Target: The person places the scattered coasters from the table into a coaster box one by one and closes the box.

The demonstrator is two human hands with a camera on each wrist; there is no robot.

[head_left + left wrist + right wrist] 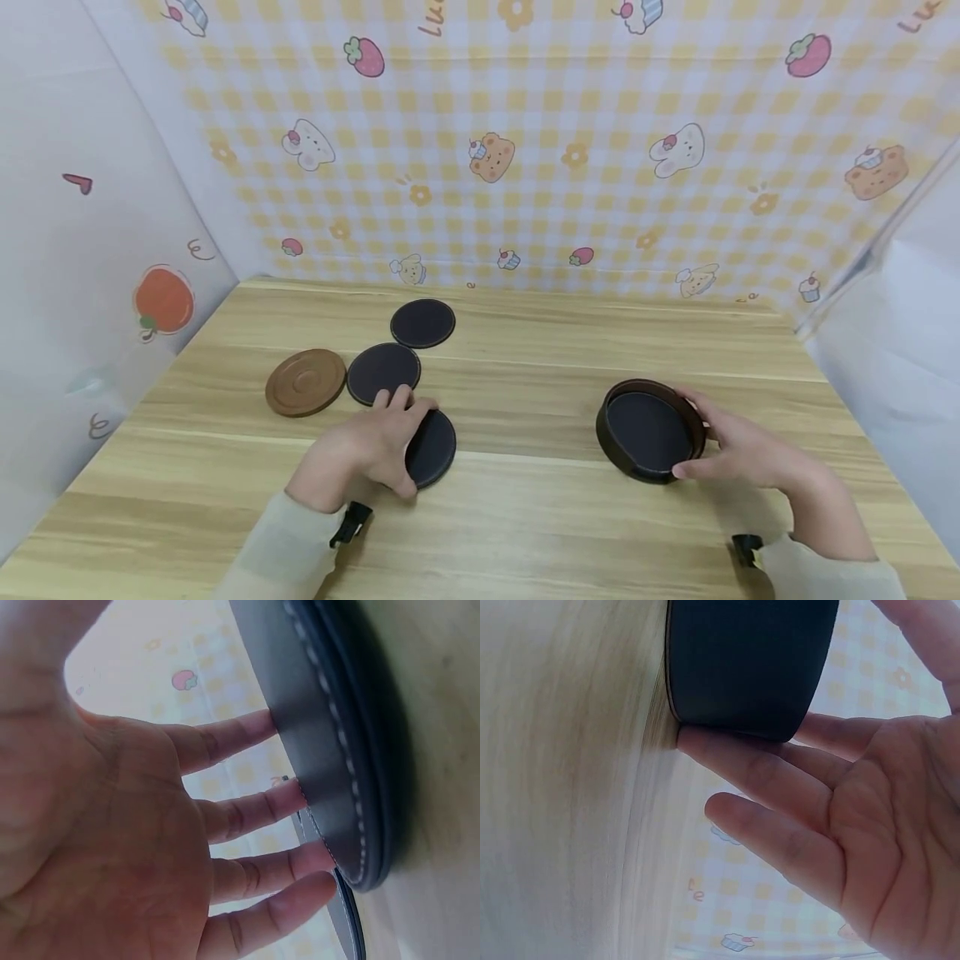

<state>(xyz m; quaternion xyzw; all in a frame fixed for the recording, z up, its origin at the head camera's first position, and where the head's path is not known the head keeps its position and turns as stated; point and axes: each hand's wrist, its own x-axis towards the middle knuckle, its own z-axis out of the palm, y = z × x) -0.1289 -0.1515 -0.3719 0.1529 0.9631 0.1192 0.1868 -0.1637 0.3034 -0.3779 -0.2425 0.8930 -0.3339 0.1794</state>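
In the head view my left hand (375,446) spans a round black coaster (437,448), thumb at its near edge and fingertips at the far edge. Light stitching runs along the rim of that coaster (330,735) in the left wrist view. My right hand (738,448) holds a round, dark coaster holder (613,443) by its right side, thumb near the front and fingers behind. A flat black disc shape fills the holder's bottom. The right wrist view shows fingertips against the holder's smooth outer wall (746,667), with one finger apart from it.
Beyond my left hand lie two more black coasters, one nearer (382,372) and one farther back (423,322). A brown wooden disc (305,383) with a ringed centre sits to their left. A yellow checked cloth (540,167) hangs behind the wooden table (525,533).
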